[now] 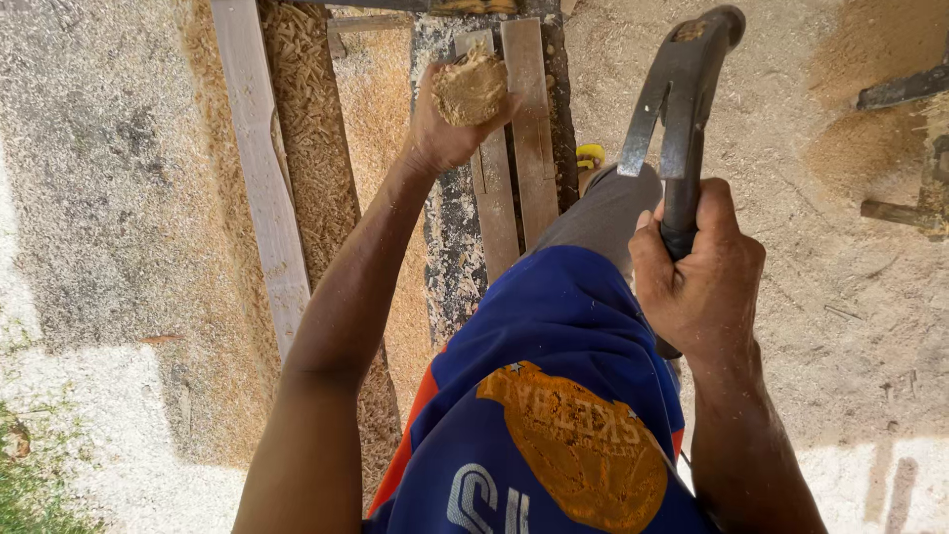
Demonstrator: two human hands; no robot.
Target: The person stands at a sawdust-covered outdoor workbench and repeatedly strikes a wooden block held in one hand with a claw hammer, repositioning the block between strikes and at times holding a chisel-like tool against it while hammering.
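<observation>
My left hand [447, 124] reaches forward and is closed around a clump of sawdust and wood shavings [471, 89], held just above two narrow wooden slats [514, 138]. My right hand [700, 267] grips the black handle of a claw hammer [680, 94], raised with its dark metal head and claw pointing away from me. Below the arms I see my blue and orange shirt and one grey trouser leg [603, 213].
A long pale plank [265, 188] lies on the left beside a band of wood shavings [316, 168]. Sawdust covers the ground. Dark wooden or metal pieces [905, 94] sit by a sawdust pile at the right. Grass shows at the bottom left.
</observation>
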